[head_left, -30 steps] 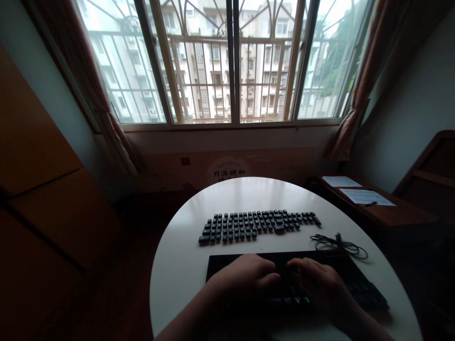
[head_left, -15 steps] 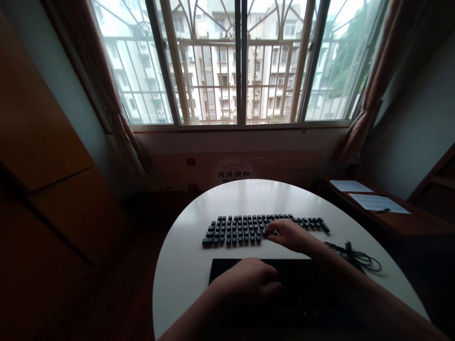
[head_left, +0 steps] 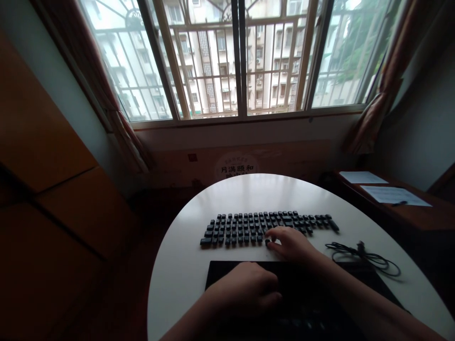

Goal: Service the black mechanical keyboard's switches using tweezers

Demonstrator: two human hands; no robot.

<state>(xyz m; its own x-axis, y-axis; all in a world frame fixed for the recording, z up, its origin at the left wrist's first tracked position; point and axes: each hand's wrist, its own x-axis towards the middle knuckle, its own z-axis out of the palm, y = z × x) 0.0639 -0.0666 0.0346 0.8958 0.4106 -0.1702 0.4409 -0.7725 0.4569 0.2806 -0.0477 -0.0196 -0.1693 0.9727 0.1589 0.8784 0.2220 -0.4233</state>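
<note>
Several loose black keycaps lie in rows on the white round table. My right hand reaches over the near edge of the rows, its fingertips pinched on a keycap at about the middle. Closer to me lies a black keyboard base. My left hand rests on the base's left part with its fingers curled down; what is under them is hidden.
A coiled black cable lies on the table to the right of the keycaps. A dark wooden side desk with white papers stands at the right. Barred windows and curtains are behind; wooden cabinets line the left.
My right hand left the keyboard base and reached out to the keycap rows, then drew back a little toward me with fingers pinched. My left hand stayed on the base.
</note>
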